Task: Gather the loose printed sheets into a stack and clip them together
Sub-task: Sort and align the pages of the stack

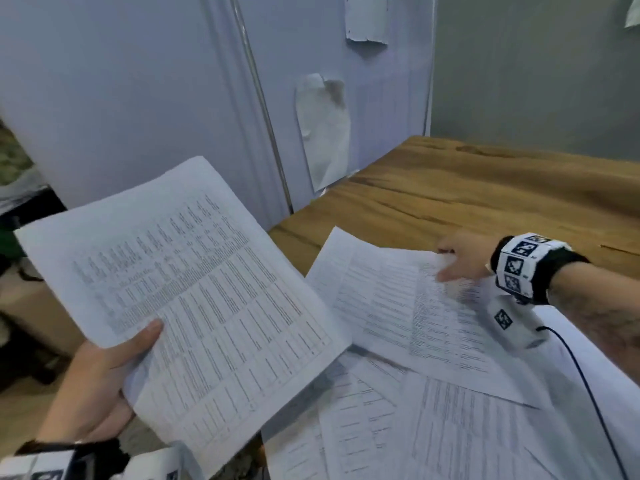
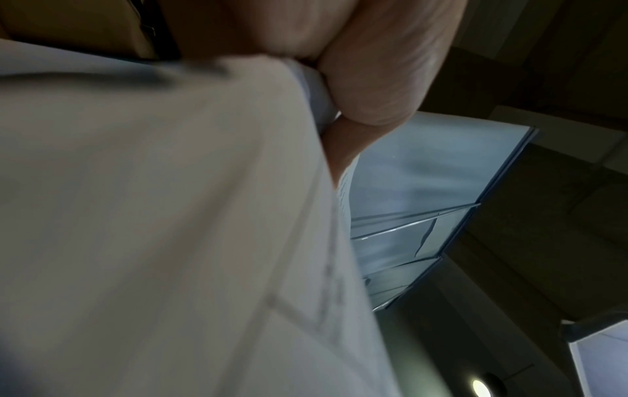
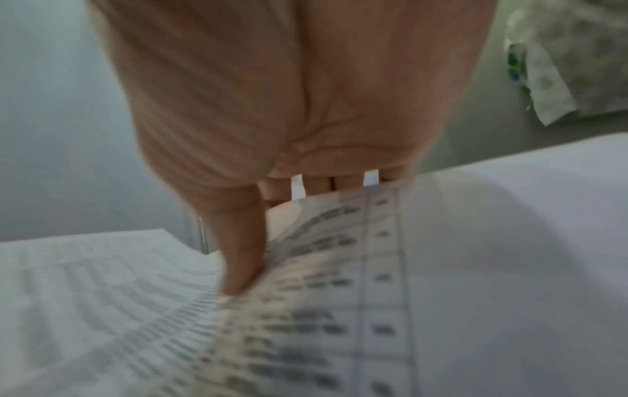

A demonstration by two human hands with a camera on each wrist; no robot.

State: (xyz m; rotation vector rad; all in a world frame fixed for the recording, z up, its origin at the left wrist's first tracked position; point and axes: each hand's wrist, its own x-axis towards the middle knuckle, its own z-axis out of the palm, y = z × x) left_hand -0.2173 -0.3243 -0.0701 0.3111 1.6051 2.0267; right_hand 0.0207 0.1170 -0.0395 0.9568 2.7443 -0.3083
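Paper is all there is to handle: thin, light, floppy sheets that slide easily over one another and crease if pinched hard, so I judge an edge or corner the best place to take hold, thumb above and fingers below.

At the left, the left hand holds a small stack of printed sheets up off the table, thumb on top near its lower left edge, fingers underneath; the left wrist view shows the paper wedged against the palm. The stack's free corners look likely to droop and fan.

Toward the right, loose sheets lie overlapping on the wooden table. The right hand pinches the far edge of the top sheet, thumb on the print and fingers behind it. No clip is visible.
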